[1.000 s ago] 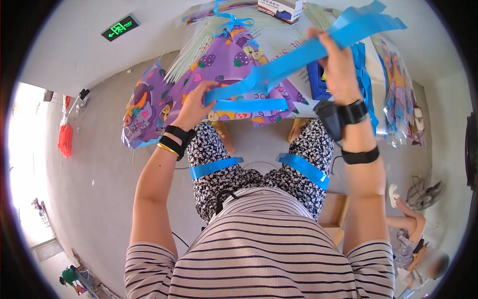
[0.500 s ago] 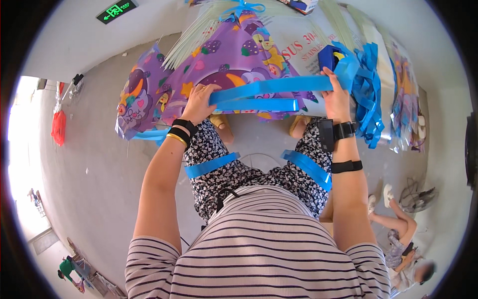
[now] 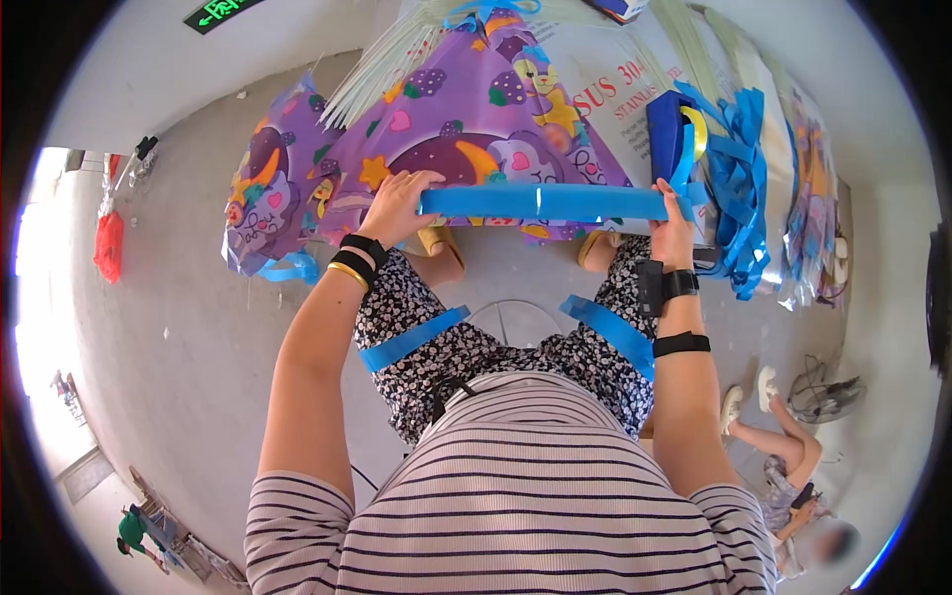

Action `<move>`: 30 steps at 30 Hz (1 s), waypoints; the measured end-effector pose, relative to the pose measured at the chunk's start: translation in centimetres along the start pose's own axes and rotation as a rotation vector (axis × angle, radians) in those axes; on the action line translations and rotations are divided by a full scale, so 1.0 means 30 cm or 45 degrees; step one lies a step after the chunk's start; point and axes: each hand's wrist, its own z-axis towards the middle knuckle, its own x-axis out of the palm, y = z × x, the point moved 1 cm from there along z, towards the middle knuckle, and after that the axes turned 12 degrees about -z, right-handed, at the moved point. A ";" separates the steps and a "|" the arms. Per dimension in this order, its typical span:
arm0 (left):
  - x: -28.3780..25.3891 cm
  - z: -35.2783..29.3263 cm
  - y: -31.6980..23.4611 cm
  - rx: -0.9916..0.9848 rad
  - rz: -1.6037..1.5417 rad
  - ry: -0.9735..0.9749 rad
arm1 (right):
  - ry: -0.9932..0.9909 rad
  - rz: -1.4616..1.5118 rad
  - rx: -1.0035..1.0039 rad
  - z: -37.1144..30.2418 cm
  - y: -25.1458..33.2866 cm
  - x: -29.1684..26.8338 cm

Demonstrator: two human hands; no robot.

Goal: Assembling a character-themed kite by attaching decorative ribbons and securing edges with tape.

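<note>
A flat, shiny blue plastic ribbon [image 3: 555, 202] is stretched level between my two hands. My left hand [image 3: 397, 206] is closed on its left end, fingers bent over the edge. My right hand [image 3: 672, 233] pinches the right end between thumb and fingers. Behind the ribbon lies a purple cartoon-printed sheet [image 3: 451, 124], gathered at its top with a blue bow. Just beyond my right hand stands a dark blue tape dispenser [image 3: 664, 139] with a yellow-rimmed roll. A tangled bunch of blue ribbons [image 3: 739, 198] hangs to its right.
Pale thin sticks [image 3: 382, 84] lie along the sheet. A white printed board [image 3: 620, 109] covers the worktop. Blue bands [image 3: 412, 337] cross my thighs. At right, a person [image 3: 793, 466] sits near a floor fan [image 3: 826, 392]; another in green [image 3: 132, 531] is far left.
My right hand has moved down, away from the dispenser, which is now in fuller view. The ribbon has come down level and straight. My left hand keeps its hold.
</note>
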 end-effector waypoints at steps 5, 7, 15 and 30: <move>0.015 0.006 0.019 -0.105 -0.354 0.064 | -0.153 -0.092 -0.005 0.024 0.031 -0.110; 0.001 0.007 0.014 -0.324 -0.466 0.177 | -0.195 -0.144 -0.044 0.017 0.044 -0.155; 0.062 0.005 0.073 -0.157 -0.464 0.117 | -0.261 0.000 -0.035 0.056 0.022 -0.344; 0.164 0.044 0.143 -0.090 -0.322 -0.135 | -0.245 -1.381 -0.381 0.428 0.014 -0.910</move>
